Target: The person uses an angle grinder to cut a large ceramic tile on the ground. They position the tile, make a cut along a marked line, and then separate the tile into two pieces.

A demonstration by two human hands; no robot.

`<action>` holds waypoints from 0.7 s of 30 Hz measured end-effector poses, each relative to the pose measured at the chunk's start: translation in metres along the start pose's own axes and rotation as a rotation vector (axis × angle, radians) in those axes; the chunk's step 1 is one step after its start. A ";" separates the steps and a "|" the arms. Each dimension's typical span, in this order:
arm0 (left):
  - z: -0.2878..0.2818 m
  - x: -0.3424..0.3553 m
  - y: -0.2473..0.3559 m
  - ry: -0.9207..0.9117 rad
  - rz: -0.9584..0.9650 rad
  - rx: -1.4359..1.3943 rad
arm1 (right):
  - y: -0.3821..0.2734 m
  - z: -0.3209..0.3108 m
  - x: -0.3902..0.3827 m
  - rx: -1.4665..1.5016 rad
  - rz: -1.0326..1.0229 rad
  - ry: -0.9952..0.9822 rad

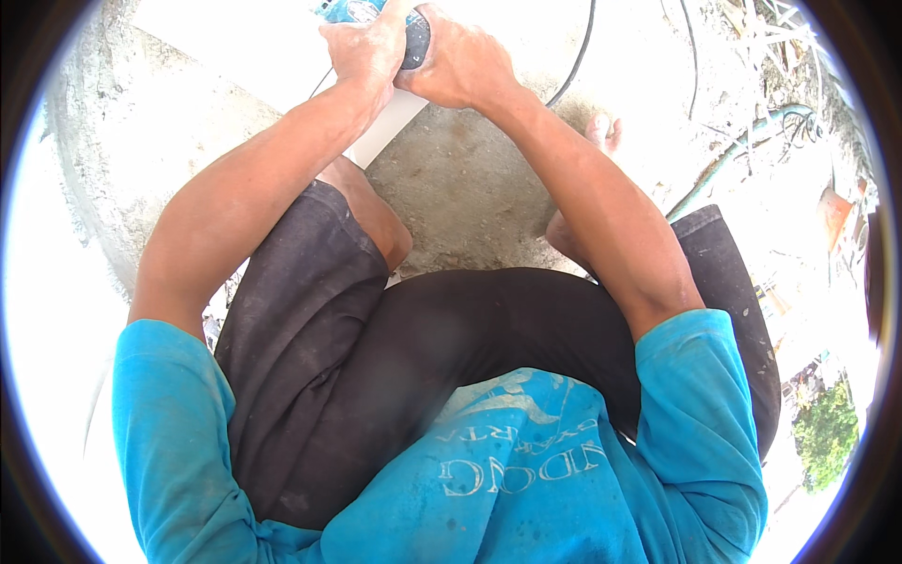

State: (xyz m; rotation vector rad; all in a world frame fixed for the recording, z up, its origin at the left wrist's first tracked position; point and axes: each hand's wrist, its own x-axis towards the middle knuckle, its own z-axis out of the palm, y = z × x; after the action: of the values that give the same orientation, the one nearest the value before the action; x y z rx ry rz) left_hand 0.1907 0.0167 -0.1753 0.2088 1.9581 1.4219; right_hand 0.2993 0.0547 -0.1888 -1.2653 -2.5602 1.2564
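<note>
At the top edge, both my hands are closed around a corded-looking power tool (416,39) with a blue body and a dark rounded end. My left hand (365,49) wraps its near left side, with dust on the skin. On the dark end sits my right hand (462,58), its fingers curled round and partly hidden. The tool's front is cut off by the picture's edge, so its exact kind does not show. Below the hands lies a pale flat slab (395,122), its corner reaching toward my left leg; glare washes out much of it.
Dusty concrete ground (460,179) lies between my bent legs. A black cable (584,56) runs down behind my right hand, with another farther right. A green hose (719,169), dry plant litter (785,56) and an orange-brown shard (833,216) lie at the right.
</note>
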 end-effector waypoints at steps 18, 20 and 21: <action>-0.008 0.003 -0.015 -0.071 -0.105 0.026 | 0.001 -0.008 -0.014 0.005 0.013 0.008; -0.006 0.000 -0.015 -0.061 -0.070 -0.006 | -0.001 -0.011 -0.016 -0.014 0.009 0.007; -0.005 -0.001 -0.015 -0.059 -0.052 -0.023 | -0.001 -0.013 -0.017 -0.025 0.008 0.007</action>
State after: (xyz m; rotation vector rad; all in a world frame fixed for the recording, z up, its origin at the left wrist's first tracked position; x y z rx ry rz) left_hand 0.1922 0.0065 -0.1876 0.1859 1.8851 1.3884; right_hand 0.3145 0.0510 -0.1742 -1.2842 -2.5768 1.2221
